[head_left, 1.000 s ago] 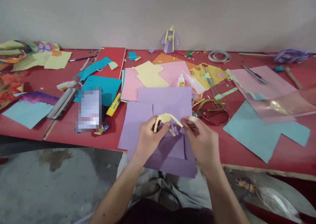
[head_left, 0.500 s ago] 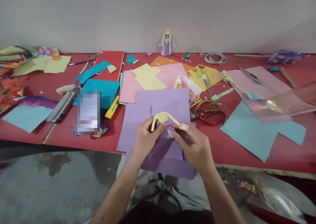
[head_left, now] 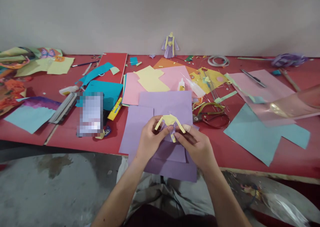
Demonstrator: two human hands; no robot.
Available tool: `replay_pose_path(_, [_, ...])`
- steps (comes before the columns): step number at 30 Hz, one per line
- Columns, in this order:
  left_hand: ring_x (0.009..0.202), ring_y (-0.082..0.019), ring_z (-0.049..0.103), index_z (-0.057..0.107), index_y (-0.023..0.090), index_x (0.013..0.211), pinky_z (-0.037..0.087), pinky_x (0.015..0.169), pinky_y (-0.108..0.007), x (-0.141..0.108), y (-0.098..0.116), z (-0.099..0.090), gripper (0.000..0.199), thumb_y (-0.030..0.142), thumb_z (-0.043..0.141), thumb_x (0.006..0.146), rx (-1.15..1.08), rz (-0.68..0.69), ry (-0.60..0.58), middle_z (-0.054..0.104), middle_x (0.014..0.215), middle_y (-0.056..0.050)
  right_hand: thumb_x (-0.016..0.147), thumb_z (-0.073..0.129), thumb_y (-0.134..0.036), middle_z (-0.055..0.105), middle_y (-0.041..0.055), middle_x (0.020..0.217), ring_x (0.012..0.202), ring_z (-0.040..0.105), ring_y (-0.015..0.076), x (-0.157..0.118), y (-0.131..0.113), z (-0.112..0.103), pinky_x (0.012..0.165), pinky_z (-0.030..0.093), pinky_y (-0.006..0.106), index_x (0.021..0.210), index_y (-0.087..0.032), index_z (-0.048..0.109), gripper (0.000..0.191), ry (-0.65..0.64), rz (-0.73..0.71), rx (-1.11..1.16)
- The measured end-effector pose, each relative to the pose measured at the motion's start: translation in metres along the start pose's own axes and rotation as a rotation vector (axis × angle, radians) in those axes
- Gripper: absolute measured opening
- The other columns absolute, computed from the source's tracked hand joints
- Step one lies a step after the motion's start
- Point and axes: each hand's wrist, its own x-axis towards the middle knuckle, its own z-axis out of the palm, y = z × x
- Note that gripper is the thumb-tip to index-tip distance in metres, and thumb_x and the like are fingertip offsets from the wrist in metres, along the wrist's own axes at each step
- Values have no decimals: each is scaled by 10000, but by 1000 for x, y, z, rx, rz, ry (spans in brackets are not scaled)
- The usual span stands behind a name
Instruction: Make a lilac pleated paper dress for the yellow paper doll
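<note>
Between my two hands is a small yellow and purple paper figure [head_left: 170,120], with two yellow strips angling down from its top like arms. My left hand [head_left: 151,138] is closed on its left side, thumb across the front. The fingers of my right hand [head_left: 197,145] pinch its lower right part; a pale wrap covers one finger. Behind the fingers, part of the figure is hidden. Below it lie stacked purple sheets [head_left: 165,100]. A finished-looking paper doll [head_left: 170,46] in a purple and yellow robe leans upright against the wall.
Scissors [head_left: 212,113] lie right of the purple sheets, near a glue bottle [head_left: 181,84]. Blue paper [head_left: 255,133] and a pen [head_left: 253,78] on pink paper are further right. To the left are a phone [head_left: 90,113], a yellow box [head_left: 115,109] and teal paper [head_left: 107,90].
The paper figure has turned slightly, so its right yellow strip now hangs lower and steeper, free of my right fingers. My right hand has shifted a little, and the view has tilted slightly.
</note>
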Motion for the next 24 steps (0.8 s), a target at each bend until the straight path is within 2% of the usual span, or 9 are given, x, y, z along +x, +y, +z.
replay_pose_path(3, [892,-163,693,496,223,1224,560,765,-272,-2,-7,4,515,356,773,810,-48,82,76,683,1049,-44,867,677,-335,752,41,863,773,717,207,1,1,1,720,595,314,907,-220,733,134,43,-11,-22])
replay_pose_path(5, [977,-171,680,458,241,1219,579,789,-289,-5,-9,6,494,348,757,841,-28,228,147,623,1175,-74,868,666,-327,739,32,823,735,701,195,2,2,1,686,578,296,868,-213,721,127,69,-5,-47])
replay_pose_path(7, [1121,-203,626,510,243,1148,572,894,-347,-8,-9,6,375,330,743,866,128,428,204,573,1248,-90,868,657,-324,725,22,783,708,689,186,1,1,1,660,564,282,846,-210,712,129,82,1,-63])
replay_pose_path(9, [1249,-244,540,589,234,1026,507,1031,-434,-9,-6,5,225,309,740,878,372,617,214,565,1269,-89,871,645,-320,718,14,758,696,682,182,1,-1,0,644,553,272,849,-210,712,131,93,-18,-82])
replay_pose_path(11, [1317,-270,472,624,221,935,435,1109,-492,-9,-3,4,152,300,741,881,546,717,187,565,1297,-90,872,632,-303,728,15,774,717,689,184,1,-2,0,659,556,272,876,-209,718,128,97,-46,-99])
replay_pose_path(16, [1359,-282,443,615,213,943,431,1122,-515,-5,-5,4,116,295,693,915,602,667,113,581,1325,-100,880,636,-326,767,48,909,825,725,209,1,-2,-2,754,586,304,940,-212,715,151,67,-59,-71])
replay_pose_path(19, [1346,-267,468,624,222,969,435,1125,-513,-4,-6,3,56,273,639,951,585,650,89,599,1311,-93,891,636,-342,761,45,912,823,721,201,1,-3,-1,765,585,303,936,-218,709,150,60,-47,-65])
replay_pose_path(24, [1304,-258,500,614,221,1035,465,1096,-512,-6,-5,4,75,197,606,964,646,761,122,611,1283,-103,905,624,-361,729,29,847,754,700,183,2,-3,0,724,578,288,914,-218,677,153,24,-45,-70])
